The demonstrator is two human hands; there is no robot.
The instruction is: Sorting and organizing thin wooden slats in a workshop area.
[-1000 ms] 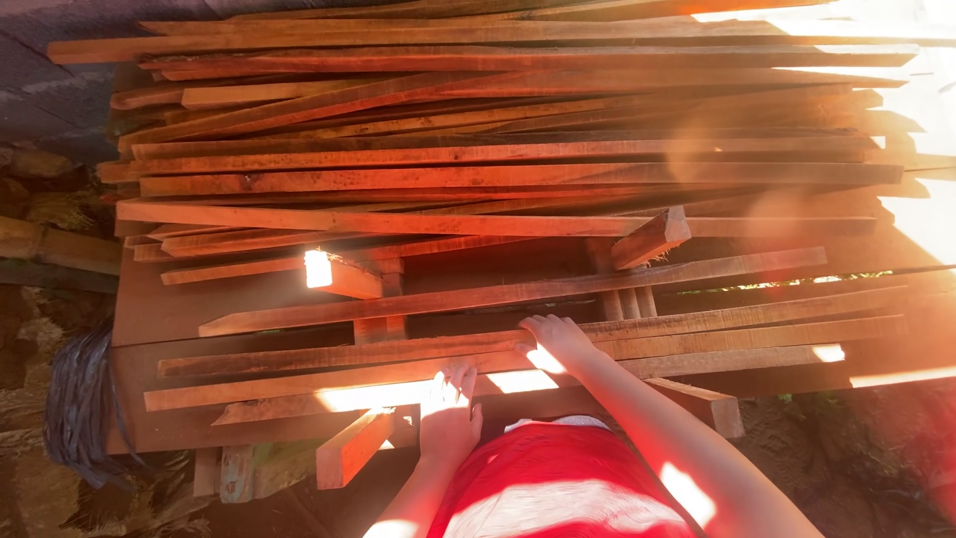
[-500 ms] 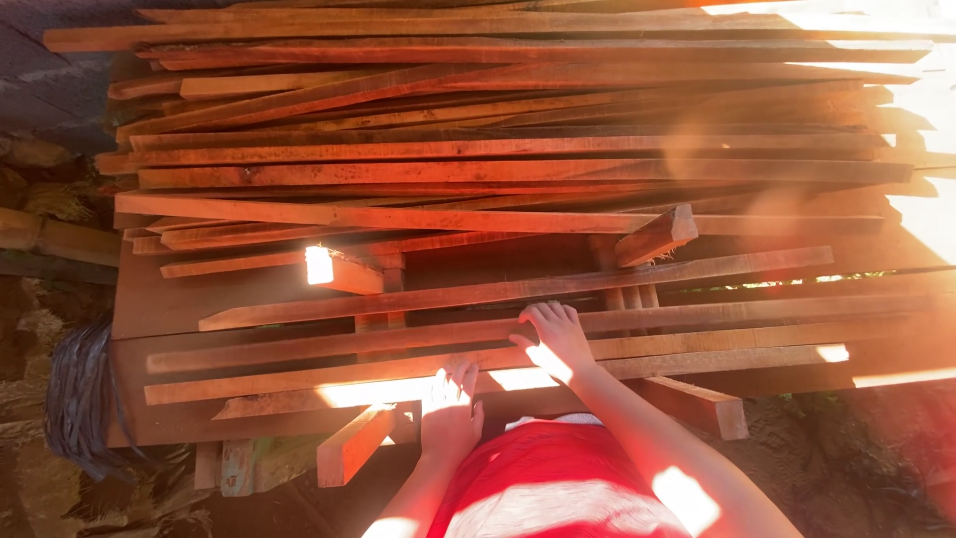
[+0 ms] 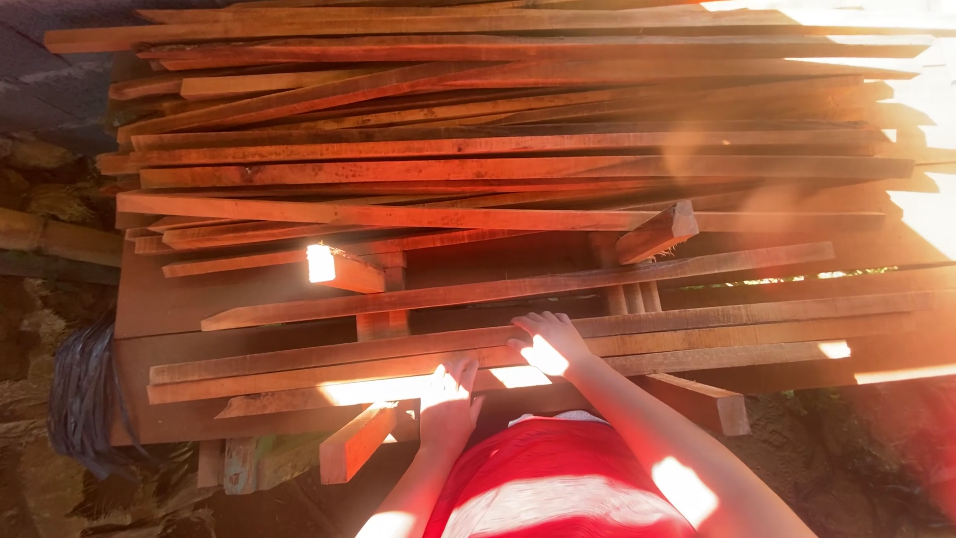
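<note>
A wide stack of long reddish wooden slats [image 3: 498, 149] fills the view, lying left to right. My right hand [image 3: 546, 344] rests with fingers curled over the edge of a long slat [image 3: 717, 317] near the front of the pile. My left hand [image 3: 448, 401] lies flat, fingers apart, on the front slat [image 3: 299, 384] just below it. A red garment [image 3: 558, 483] on my body shows at the bottom.
Short wooden blocks [image 3: 344, 271] [image 3: 655, 234] [image 3: 356, 445] stick out among the slats. A wide board [image 3: 169, 299] lies under the pile at the left. A dark woven bundle [image 3: 78, 399] sits at the lower left, on earth and debris.
My right hand shifted slightly along the slat's edge and the slat beneath it moved a little. My left hand stayed where it was.
</note>
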